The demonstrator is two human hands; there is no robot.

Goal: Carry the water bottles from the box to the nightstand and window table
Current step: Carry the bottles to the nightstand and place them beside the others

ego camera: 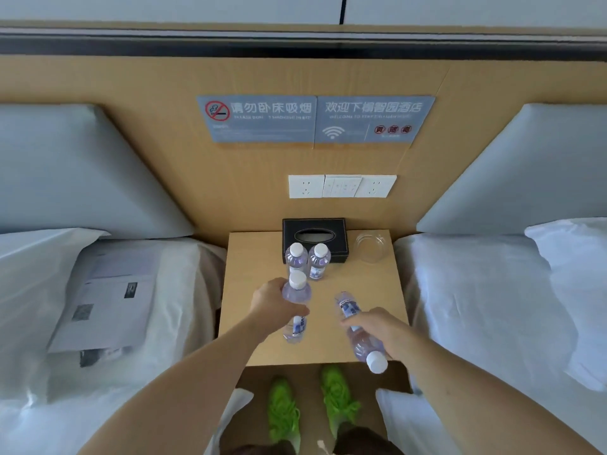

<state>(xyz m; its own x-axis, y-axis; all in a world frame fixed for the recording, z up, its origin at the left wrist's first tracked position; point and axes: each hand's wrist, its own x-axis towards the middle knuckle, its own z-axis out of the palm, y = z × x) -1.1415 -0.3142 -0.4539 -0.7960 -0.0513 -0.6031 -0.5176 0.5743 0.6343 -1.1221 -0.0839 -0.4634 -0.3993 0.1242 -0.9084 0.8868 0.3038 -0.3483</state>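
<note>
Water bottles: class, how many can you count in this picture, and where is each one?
4. Two stand on the nightstand by the tissue box: and. The left hand holds one; the right hand holds another. None looks hidden.

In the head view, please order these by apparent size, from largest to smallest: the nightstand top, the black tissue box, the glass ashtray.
1. Nightstand top, by far the largest.
2. Black tissue box.
3. Glass ashtray, smallest; it stands beside the box at like distance, so the ranking is fair.

Hotel room: twin beds (pixel 476 307), welcome sign (pixel 371 119).
</note>
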